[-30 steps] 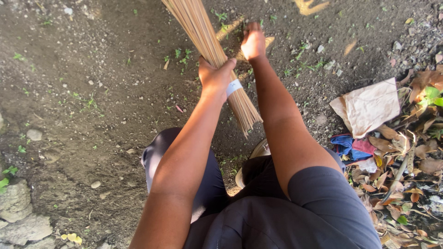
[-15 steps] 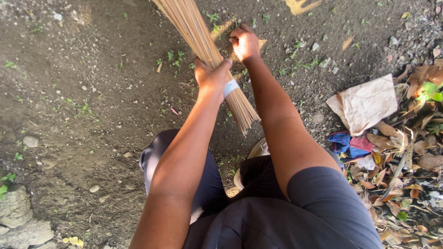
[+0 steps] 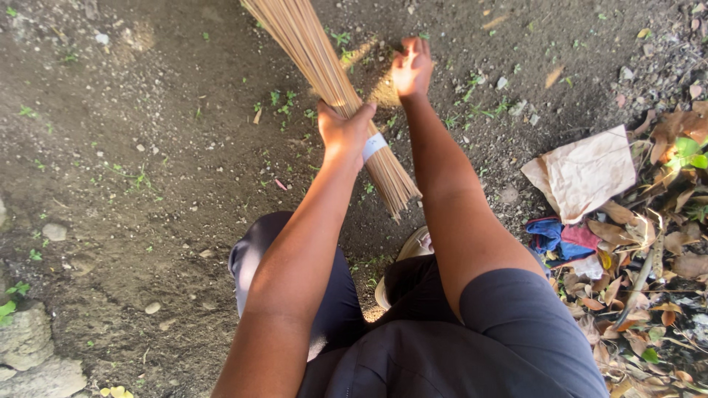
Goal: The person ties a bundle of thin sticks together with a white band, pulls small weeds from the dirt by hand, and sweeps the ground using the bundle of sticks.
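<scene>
Left hand [image 3: 343, 131] grips the stick broom [image 3: 324, 81] above its white band [image 3: 374, 146]; right hand [image 3: 411, 68] curled, empty.

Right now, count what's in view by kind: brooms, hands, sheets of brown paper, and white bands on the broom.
Brooms: 1, the stick broom
Hands: 2, the left hand gripping the broom, the right hand off it
Brown paper: 1
White band: 1
Total: 5
</scene>
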